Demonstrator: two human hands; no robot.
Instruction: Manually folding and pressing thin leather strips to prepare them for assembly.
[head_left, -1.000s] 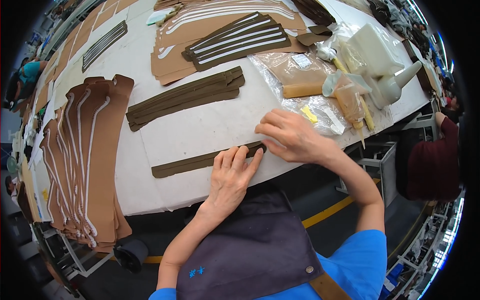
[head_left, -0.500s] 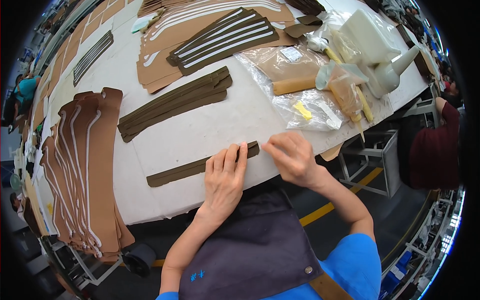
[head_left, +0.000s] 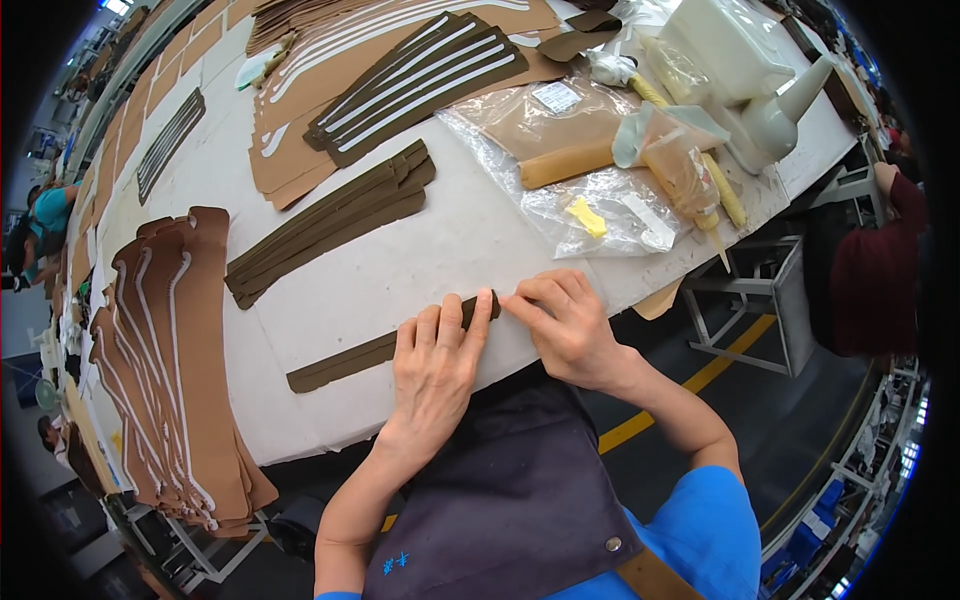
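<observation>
A long, narrow, dark olive-brown strip (head_left: 345, 366), leather-like and folded along its length, lies on the white table near its front edge. My left hand (head_left: 437, 362) rests across it with fingers stretched out, pressing it down near its right end. Thumb and forefinger of my right hand (head_left: 570, 328) are pinched together at the strip's right tip; the exact grip is too small to make out. Behind them sits a fanned pile of similar dark strips (head_left: 335, 218).
Brown panels with white curved lines (head_left: 205, 340) lie at left. Farther back are dark pieces with white stripes (head_left: 420, 85) on tan sheets. At right are a clear plastic bag (head_left: 520, 205), a glue-filled cone (head_left: 680, 180) and a pale spouted bottle (head_left: 765, 135). A person in maroon (head_left: 875, 280) sits beyond.
My right hand has come down and left, its fingertips now meeting the strip's right end. My left hand stays pressed on the strip. The whole view has shifted slightly.
</observation>
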